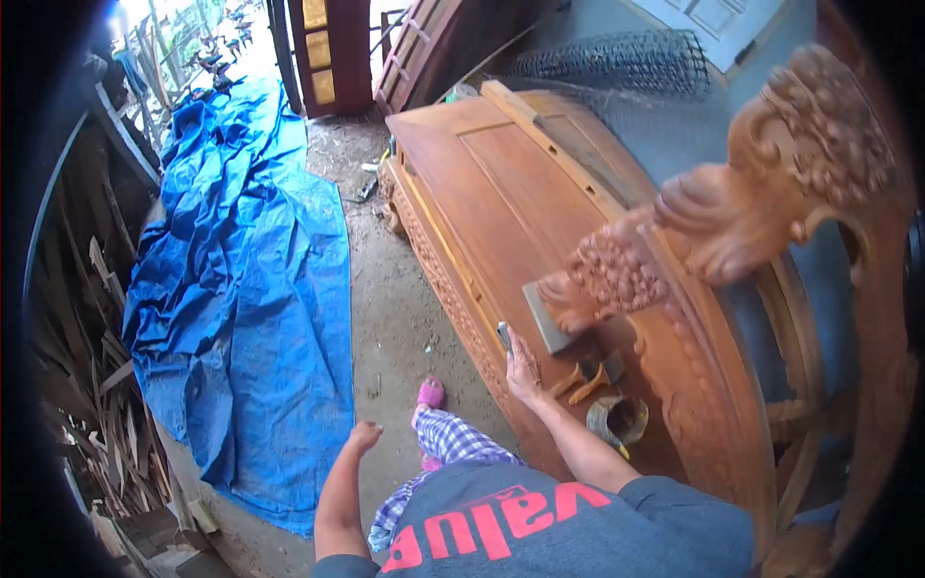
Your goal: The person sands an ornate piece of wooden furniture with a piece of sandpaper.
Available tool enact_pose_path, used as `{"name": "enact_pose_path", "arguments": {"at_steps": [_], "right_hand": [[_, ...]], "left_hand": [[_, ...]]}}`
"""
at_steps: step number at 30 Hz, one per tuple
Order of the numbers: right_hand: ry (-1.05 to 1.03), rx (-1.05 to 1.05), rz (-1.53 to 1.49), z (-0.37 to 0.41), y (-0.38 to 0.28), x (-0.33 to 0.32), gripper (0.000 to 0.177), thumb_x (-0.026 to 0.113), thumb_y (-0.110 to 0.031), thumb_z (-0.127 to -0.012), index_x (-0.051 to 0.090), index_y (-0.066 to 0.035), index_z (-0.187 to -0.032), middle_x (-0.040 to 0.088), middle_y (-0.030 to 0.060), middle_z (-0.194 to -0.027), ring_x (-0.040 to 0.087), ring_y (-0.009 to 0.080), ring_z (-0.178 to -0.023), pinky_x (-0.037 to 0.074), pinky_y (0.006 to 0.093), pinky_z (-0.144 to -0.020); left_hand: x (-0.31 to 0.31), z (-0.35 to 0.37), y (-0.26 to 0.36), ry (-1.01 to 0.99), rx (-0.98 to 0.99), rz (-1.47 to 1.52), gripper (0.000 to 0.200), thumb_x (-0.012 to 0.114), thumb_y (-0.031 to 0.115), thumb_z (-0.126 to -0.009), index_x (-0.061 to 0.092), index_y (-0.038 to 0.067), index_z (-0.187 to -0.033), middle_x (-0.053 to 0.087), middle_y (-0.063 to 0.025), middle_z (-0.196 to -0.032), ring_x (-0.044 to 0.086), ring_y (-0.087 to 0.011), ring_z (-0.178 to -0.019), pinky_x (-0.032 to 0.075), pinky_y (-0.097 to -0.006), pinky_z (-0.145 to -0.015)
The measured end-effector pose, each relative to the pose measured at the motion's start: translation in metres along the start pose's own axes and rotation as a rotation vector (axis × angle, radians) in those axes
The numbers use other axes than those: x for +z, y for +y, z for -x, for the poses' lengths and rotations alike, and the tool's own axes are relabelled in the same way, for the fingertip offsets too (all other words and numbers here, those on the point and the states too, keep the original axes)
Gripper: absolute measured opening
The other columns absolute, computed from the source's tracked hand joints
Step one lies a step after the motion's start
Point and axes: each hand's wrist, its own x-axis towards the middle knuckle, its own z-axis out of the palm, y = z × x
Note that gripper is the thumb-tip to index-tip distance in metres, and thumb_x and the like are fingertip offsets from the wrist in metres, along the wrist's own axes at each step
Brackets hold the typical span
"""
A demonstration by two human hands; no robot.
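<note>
My right hand (522, 370) is over the near edge of a large reddish-brown wooden panel (520, 183), closed around a small grey object (504, 335) whose kind I cannot make out. Close to it on the panel lie a flat grey slab (549, 320), some light wooden pieces (590, 381) and a hollow roll (617, 421). My left hand (364, 435) hangs over the floor beside the blue tarp, its fingers curled, with nothing visible in them. A carved wooden piece (699, 226) with flower and scroll relief reaches across the right side, partly covering the panel.
A crumpled blue tarp (251, 318) spreads along the left of the dirt floor (390, 308). Scrap wood (106, 385) is heaped at far left. Rolled black mesh (617, 63) lies behind the panel. A dark red door (332, 58) stands at the back. A pink shoe (431, 391) shows on my foot.
</note>
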Motion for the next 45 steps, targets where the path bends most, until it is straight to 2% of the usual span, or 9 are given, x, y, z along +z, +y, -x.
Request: {"name": "enact_pose_path", "arguments": {"at_steps": [6,12,22,28,31,33,35,38,45], "right_hand": [[0.084,0.044,0.075,-0.123,-0.004,0.026,0.067,0.049,-0.002,-0.092,0.030,-0.012,-0.156,0.046,0.0262,-0.144,0.046,0.0443,-0.131,0.038,0.0532,-0.107],[0.043,0.287,0.300,-0.181,0.013,0.040,0.067,0.052,-0.015,-0.097,0.026,-0.019,-0.158,0.026,0.0285,-0.158,0.026,0.0470,-0.145,0.026,0.0571,-0.116],[-0.030,0.431,0.430,-0.183,0.023,0.070,0.073,0.056,-0.036,-0.096,0.022,-0.019,-0.159,0.013,0.0355,-0.159,0.013,0.0532,-0.147,0.011,0.0609,-0.119],[0.020,0.576,0.437,-0.287,0.016,0.097,0.086,0.063,-0.041,-0.089,0.021,-0.016,-0.159,0.010,0.0344,-0.160,0.011,0.0536,-0.148,0.012,0.0622,-0.119],[0.011,0.535,0.382,-0.381,0.011,0.121,0.078,0.061,-0.026,-0.092,0.024,-0.016,-0.159,0.014,0.0334,-0.160,0.012,0.0525,-0.149,0.013,0.0620,-0.119],[0.191,0.378,0.360,-0.462,0.013,0.150,0.058,0.051,-0.026,-0.100,0.035,-0.020,-0.155,0.035,0.0274,-0.150,0.034,0.0491,-0.137,0.028,0.0569,-0.113],[-0.018,0.435,0.105,-0.551,-0.019,0.128,0.059,0.045,-0.031,-0.101,0.029,-0.021,-0.157,0.017,0.0311,-0.161,0.017,0.0518,-0.148,0.015,0.0585,-0.121],[0.065,0.338,0.131,-0.625,-0.006,0.171,0.057,0.042,-0.019,-0.100,0.033,-0.022,-0.156,0.015,0.0307,-0.162,0.013,0.0474,-0.151,0.013,0.0554,-0.123],[0.135,0.380,0.227,-0.591,0.016,0.169,0.060,0.042,-0.021,-0.099,0.030,-0.021,-0.158,0.014,0.0251,-0.164,0.015,0.0410,-0.152,0.013,0.0485,-0.125]], "left_hand": [[-0.032,-0.047,0.098,0.101,0.122,-0.108,0.056,0.066,0.041,-0.090,0.061,0.004,-0.132,0.061,-0.0246,-0.132,0.056,-0.0387,-0.125,0.045,-0.0441,-0.107],[-0.067,-0.045,0.283,0.408,0.643,-0.074,0.049,0.066,0.030,-0.090,0.057,0.007,-0.132,0.059,-0.0234,-0.129,0.057,-0.0432,-0.117,0.048,-0.0509,-0.098],[-0.100,-0.099,0.437,0.369,1.110,-0.370,0.059,0.064,0.033,-0.091,0.048,0.013,-0.144,0.046,-0.0168,-0.149,0.039,-0.0392,-0.139,0.033,-0.0552,-0.109],[-0.164,-0.183,0.499,0.218,1.356,-0.499,0.061,0.059,0.033,-0.092,0.045,0.011,-0.147,0.043,-0.0158,-0.153,0.035,-0.0368,-0.142,0.025,-0.0547,-0.112],[-0.237,-0.223,0.533,0.301,1.216,-0.546,0.057,0.053,0.023,-0.092,0.045,0.010,-0.147,0.043,-0.0152,-0.153,0.038,-0.0365,-0.140,0.025,-0.0563,-0.112],[-0.291,-0.268,0.549,0.415,1.170,-0.536,0.056,0.053,0.022,-0.092,0.046,0.011,-0.147,0.044,-0.0149,-0.152,0.038,-0.0367,-0.139,0.024,-0.0568,-0.112],[-0.343,-0.312,0.566,0.556,1.132,-0.558,0.053,0.053,0.025,-0.094,0.049,0.011,-0.145,0.045,-0.0151,-0.152,0.038,-0.0373,-0.140,0.024,-0.0579,-0.112],[-0.406,-0.349,0.602,0.667,1.042,-0.715,0.050,0.051,0.028,-0.097,0.052,0.008,-0.143,0.044,-0.0154,-0.152,0.038,-0.0385,-0.139,0.026,-0.0597,-0.111],[-0.365,-0.339,0.626,0.552,1.039,-0.828,0.048,0.045,0.017,-0.098,0.049,-0.001,-0.142,0.046,-0.0187,-0.149,0.041,-0.0376,-0.137,0.038,-0.0479,-0.108]]}}
